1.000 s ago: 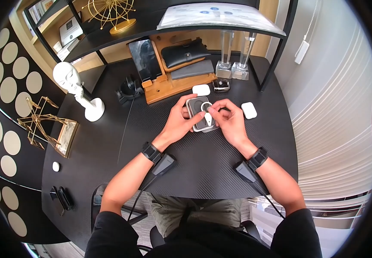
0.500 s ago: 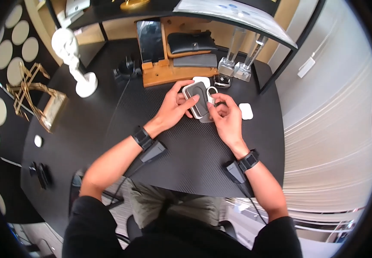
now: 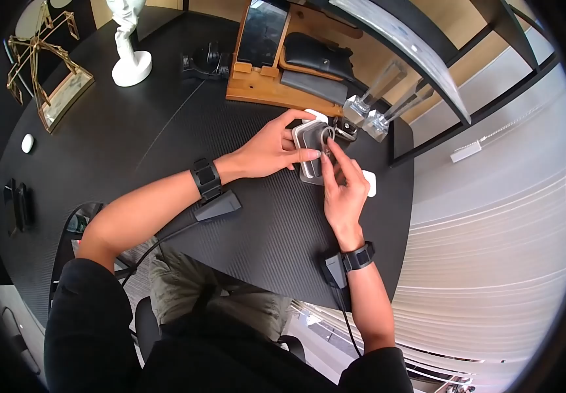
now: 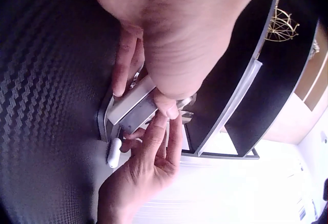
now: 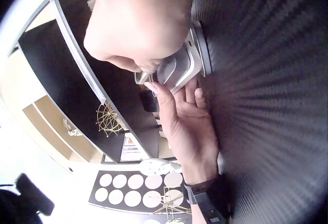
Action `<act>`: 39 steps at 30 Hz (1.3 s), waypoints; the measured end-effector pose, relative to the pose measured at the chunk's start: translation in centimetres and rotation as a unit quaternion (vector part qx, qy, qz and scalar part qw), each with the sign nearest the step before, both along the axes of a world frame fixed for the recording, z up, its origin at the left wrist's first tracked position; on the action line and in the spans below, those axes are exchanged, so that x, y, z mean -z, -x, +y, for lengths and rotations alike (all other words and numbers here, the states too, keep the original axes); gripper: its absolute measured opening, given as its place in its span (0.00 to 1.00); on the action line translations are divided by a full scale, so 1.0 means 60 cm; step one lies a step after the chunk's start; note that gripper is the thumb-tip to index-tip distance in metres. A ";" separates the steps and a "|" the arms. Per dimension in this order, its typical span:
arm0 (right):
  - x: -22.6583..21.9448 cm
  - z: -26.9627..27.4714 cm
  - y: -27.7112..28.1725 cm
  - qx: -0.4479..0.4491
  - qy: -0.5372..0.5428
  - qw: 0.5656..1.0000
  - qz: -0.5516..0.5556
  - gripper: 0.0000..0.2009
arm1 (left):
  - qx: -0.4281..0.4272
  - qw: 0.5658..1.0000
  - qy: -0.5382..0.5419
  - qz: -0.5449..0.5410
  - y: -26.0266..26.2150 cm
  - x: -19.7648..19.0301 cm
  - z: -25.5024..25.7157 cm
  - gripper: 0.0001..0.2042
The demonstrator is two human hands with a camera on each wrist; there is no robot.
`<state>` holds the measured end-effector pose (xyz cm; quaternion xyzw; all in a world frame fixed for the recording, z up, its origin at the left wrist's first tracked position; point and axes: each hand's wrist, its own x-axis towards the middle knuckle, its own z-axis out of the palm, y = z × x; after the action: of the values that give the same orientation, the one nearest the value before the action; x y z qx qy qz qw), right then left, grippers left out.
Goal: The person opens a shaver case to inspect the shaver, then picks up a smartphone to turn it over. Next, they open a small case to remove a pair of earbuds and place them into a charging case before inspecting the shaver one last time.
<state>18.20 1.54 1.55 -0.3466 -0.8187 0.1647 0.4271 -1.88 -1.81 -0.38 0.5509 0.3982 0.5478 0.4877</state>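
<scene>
A flat grey-and-white box (image 3: 306, 139) tilts in my left hand (image 3: 266, 149), whose fingers hold its left side while the thumb lies across its front. A clear sheet shows at its lower edge. Thumb and fingertips of my right hand (image 3: 346, 200) pinch a small ring-shaped piece (image 3: 327, 133) over the box's right part. In the left wrist view the box (image 4: 131, 102) shows edge-on, with the right hand (image 4: 143, 170) meeting the left thumb. From the right wrist the ring piece (image 5: 140, 77) appears beside the left thumb; fingers partly hide it.
White rounded case (image 3: 370, 184) right of the hands, another (image 3: 315, 116) behind the box beside a watch (image 3: 345, 128). Farther back are a wooden stand (image 3: 256, 91) with phone and pouch, and crystal blocks (image 3: 377, 124). A white figure (image 3: 132, 69) and brass model (image 3: 63, 103) stand left.
The head view has turned and moved closer to the desk's items. The ring piece has shifted toward the box's upper right, and my right hand's fingers have straightened somewhat around it.
</scene>
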 end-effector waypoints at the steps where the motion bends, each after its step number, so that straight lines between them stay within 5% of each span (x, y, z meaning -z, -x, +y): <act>1: 0.001 0.000 -0.001 -0.012 -0.031 0.999 -0.024 0.18 | 0.003 1.000 0.001 0.000 0.000 0.000 -0.001 0.34; 23: 0.012 0.013 0.001 -0.066 0.027 0.995 0.066 0.11 | -0.012 1.000 -0.014 -0.025 0.002 -0.004 -0.001 0.34; 39: 0.008 0.006 0.003 -0.069 0.016 0.998 0.000 0.07 | 0.014 0.999 -0.008 -0.028 0.003 -0.010 -0.004 0.32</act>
<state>18.05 1.90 1.08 -0.2959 -0.8379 0.2066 0.4096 -2.05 -2.03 0.20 0.5447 0.3722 0.5592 0.5021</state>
